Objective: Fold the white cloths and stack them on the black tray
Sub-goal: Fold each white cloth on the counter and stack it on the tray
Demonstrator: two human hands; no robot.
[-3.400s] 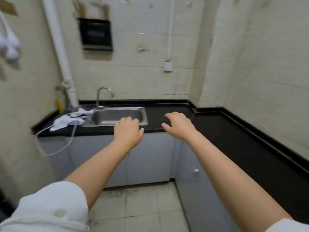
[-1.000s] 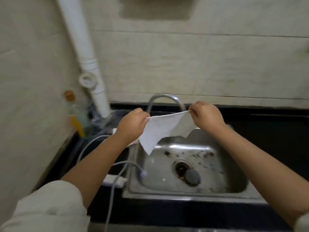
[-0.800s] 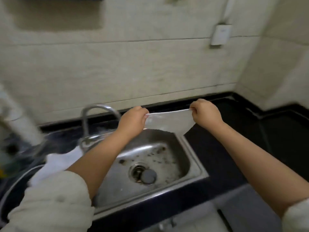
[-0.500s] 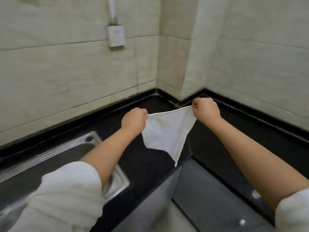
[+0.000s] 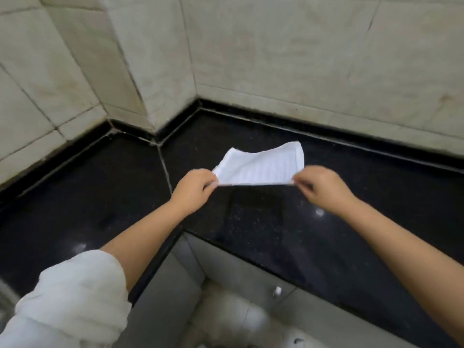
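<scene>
While both hands pinch, white cloth (image 5: 261,167) between

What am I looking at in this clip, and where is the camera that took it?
There is no machine here: a person works with two bare hands, and one wide-angle camera worn on the head looks forward and down over the arms. The left hand and the right hand each pinch a near corner of a white ribbed cloth, stretching its near edge taut just above the glossy black stone countertop. The cloth's far part seems to billow or touch down; I cannot tell which. The counter turns a corner against pale tiled walls, with grey cabinet fronts below. No tray is in view.
</scene>
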